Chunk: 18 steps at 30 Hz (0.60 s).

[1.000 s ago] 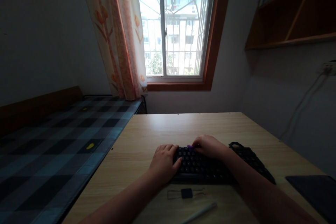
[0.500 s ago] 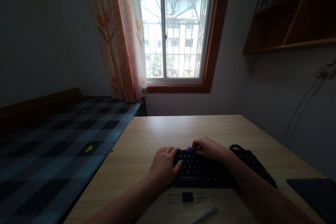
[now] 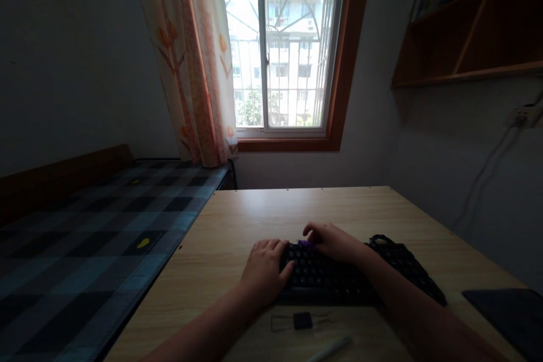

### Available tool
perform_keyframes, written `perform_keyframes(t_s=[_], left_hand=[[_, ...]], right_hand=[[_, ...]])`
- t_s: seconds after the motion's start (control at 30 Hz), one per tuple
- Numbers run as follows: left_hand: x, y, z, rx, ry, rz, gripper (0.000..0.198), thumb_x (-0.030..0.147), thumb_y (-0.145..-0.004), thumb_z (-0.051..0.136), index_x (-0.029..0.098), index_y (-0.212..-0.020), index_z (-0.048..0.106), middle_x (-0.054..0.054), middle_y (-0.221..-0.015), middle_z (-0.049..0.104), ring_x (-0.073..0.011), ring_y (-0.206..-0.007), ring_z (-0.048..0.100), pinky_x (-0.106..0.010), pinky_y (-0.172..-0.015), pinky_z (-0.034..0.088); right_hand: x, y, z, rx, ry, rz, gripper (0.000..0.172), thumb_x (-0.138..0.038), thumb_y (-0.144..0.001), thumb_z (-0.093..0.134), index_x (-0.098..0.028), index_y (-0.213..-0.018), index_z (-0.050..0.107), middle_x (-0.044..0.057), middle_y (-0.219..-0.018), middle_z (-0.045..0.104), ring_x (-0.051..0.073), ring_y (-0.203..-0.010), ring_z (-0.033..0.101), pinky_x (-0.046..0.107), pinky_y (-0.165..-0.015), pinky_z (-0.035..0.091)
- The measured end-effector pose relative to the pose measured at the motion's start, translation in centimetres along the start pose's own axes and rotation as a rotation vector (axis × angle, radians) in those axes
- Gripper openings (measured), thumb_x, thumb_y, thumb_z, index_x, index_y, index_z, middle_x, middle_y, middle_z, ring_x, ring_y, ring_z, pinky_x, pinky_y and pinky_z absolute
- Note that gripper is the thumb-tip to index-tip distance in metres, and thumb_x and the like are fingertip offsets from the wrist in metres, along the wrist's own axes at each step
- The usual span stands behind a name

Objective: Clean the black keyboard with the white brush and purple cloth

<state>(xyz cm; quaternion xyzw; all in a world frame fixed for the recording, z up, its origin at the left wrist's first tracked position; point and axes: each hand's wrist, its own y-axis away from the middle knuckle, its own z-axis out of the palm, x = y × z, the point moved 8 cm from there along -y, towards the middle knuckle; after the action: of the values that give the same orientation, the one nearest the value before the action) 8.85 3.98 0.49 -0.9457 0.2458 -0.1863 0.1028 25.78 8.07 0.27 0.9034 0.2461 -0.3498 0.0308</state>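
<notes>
A black keyboard (image 3: 326, 288) lies on the light wooden table (image 3: 250, 215). My left hand (image 3: 266, 268) rests against its left end, thumb over the keys and fingers spread at the upper left corner. My right hand (image 3: 328, 240) is at the keyboard's top edge with its fingers curled. Beside those fingers is a small purple thing (image 3: 304, 243), partly hidden; whether they grip it is unclear. My right forearm passes over the right part of the keyboard.
A wire tool with a black middle (image 3: 302, 321) and a pale slim stick (image 3: 333, 349) lie near the front. A black cable (image 3: 382, 239) is behind my right forearm. A dark mat (image 3: 504, 311) lies at the right; a checked bed (image 3: 169, 203) adjoins the left.
My right hand has shifted slightly left, and its index finger has lifted and reached out over the purple thing. My left hand has stayed in place.
</notes>
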Motion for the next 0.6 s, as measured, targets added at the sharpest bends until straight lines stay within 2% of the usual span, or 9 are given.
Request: perform_keyframes(t_s=[0.1,0.2,0.37,0.6], left_hand=[[0.0,0.0,0.0,-0.003,-0.004,0.0,0.041,0.038,-0.089,0.062,0.024,-0.127,0.064,-0.008,-0.126,0.067,-0.0304,-0.116,0.056,-0.047,-0.106,0.04],[0.0,0.0,0.0,-0.011,-0.006,-0.002,0.041,0.038,-0.089,0.062,0.024,-0.127,0.064,-0.008,-0.126,0.067,-0.0307,-0.117,0.056,-0.047,-0.106,0.039],[0.1,0.0,0.0,-0.005,-0.009,-0.001,0.041,0.038,-0.089,0.062,0.024,-0.127,0.064,-0.008,-0.125,0.067,-0.0307,-0.116,0.057,-0.046,-0.105,0.04],[-0.1,0.0,0.2,-0.009,-0.002,0.003,0.042,0.038,-0.09,0.062,0.023,-0.129,0.064,-0.008,-0.127,0.067,-0.0304,-0.117,0.056,-0.046,-0.106,0.039]], right_hand=[[0.2,-0.2,0.5,-0.016,-0.085,-0.03,0.057,0.0,-0.073,0.054,-0.022,-0.124,0.062,0.004,-0.102,0.075,0.018,-0.092,0.07,0.03,-0.084,0.052],[0.3,-0.3,0.8,-0.007,-0.131,-0.065,0.062,0.002,-0.07,0.051,-0.023,-0.125,0.063,0.004,-0.106,0.075,0.019,-0.097,0.07,0.032,-0.089,0.052],[1.0,-0.7,0.9,0.006,-0.213,-0.039,0.048,-0.006,-0.075,0.06,-0.022,-0.119,0.065,0.005,-0.103,0.076,0.02,-0.096,0.071,0.034,-0.089,0.053],[1.2,-0.4,0.2,0.037,-0.097,-0.02,0.031,-0.018,-0.078,0.068,-0.019,-0.109,0.071,0.006,-0.093,0.077,0.021,-0.085,0.071,0.032,-0.079,0.053]])
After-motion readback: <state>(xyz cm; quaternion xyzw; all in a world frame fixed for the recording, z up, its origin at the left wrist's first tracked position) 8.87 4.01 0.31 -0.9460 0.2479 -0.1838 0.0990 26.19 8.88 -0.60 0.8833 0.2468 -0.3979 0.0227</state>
